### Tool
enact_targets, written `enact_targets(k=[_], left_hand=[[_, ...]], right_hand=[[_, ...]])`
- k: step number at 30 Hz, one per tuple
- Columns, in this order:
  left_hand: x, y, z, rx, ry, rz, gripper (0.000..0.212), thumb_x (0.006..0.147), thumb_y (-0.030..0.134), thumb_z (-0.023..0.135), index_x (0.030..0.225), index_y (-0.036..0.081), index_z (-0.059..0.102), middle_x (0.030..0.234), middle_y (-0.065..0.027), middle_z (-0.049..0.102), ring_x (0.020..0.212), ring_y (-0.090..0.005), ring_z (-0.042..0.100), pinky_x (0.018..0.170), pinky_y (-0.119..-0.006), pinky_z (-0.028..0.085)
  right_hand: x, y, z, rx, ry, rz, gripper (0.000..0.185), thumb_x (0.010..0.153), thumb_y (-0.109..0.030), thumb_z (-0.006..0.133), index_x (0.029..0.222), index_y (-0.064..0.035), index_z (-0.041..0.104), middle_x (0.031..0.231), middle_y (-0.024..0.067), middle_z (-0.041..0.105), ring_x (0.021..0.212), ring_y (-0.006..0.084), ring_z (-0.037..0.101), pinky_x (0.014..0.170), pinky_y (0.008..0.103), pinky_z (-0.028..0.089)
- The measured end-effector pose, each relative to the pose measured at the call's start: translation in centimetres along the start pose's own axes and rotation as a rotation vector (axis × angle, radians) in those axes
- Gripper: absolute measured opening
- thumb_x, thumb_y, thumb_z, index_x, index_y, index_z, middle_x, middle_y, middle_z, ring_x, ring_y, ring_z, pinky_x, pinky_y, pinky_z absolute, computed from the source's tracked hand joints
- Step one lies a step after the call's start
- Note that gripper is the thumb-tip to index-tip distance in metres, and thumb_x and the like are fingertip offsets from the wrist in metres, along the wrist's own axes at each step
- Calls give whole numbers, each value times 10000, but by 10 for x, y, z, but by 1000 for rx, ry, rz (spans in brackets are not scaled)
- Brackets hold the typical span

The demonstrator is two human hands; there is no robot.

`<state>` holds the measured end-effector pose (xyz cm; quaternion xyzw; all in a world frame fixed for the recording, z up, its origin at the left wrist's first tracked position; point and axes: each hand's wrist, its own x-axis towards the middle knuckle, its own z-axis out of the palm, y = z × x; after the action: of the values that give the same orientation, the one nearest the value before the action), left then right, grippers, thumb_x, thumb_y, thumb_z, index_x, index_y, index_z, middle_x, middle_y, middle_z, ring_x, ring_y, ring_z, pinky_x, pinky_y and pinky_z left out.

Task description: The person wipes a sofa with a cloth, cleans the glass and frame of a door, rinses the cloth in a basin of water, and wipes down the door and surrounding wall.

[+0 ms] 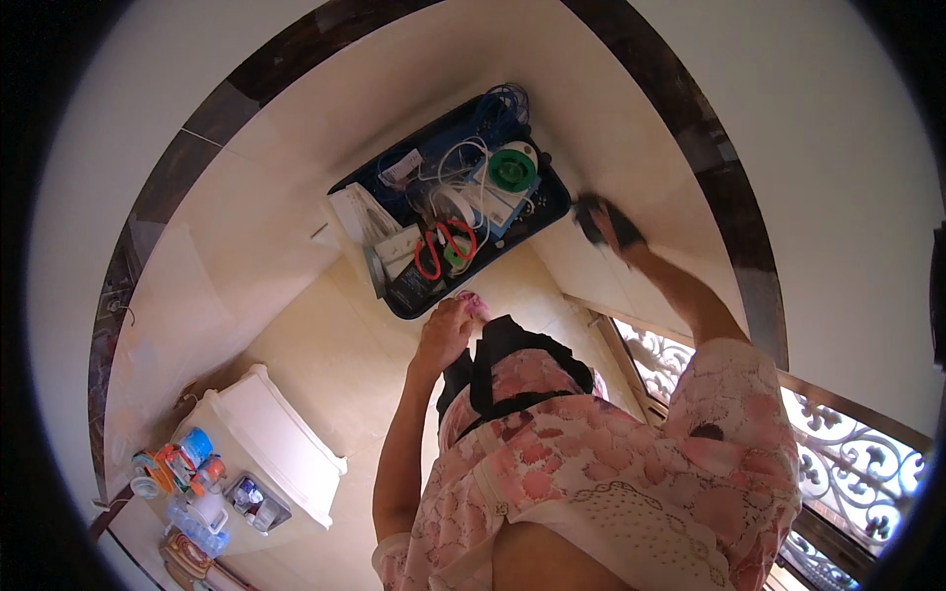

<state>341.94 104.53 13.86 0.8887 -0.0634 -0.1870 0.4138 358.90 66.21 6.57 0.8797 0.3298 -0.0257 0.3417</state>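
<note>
A dark blue plastic tray (pixel 550 210) full of household odds and ends stands against the tiled wall in front of me. In it lie scissors (pixel 473 240) with red handles, a green spool (pixel 512 171), a white cable (pixel 484 166), small boxes and blue cord. My right hand (pixel 612 229), blurred, presses a dark cloth-like item (pixel 628 233) to the wall right of the tray. My left hand (pixel 446 329) hangs just below the tray's near edge with its fingers curled. Whether it touches the tray or holds anything is hidden.
A white cabinet (pixel 277 436) stands at the lower left, with bottles, containers and a small grey tray (pixel 277 524) on or beside it. A window with scrolled metal grille (pixel 850 458) is at the right. A dark tile border (pixel 687 125) runs along the wall.
</note>
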Motion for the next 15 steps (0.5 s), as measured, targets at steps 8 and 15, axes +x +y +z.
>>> enact_targets(k=[8,15], left_hand=[[9,14,-3,21,-34,126,299,788,146,562,1065,43,515,1046,-175,547,969,-341,535,814,-401,452],[-1,6,-1,68,93,99,281,780,164,582,1033,54,529,984,-164,556,922,-343,545,783,-412,455]], right_hand=[[-19,29,0,1858,237,404,322,909,-175,432,1198,-38,479,1208,101,504,1104,202,464,963,296,323],[145,137,-195,1259,648,388,167,824,-78,511,966,-13,568,862,122,599,775,212,573,692,309,460]])
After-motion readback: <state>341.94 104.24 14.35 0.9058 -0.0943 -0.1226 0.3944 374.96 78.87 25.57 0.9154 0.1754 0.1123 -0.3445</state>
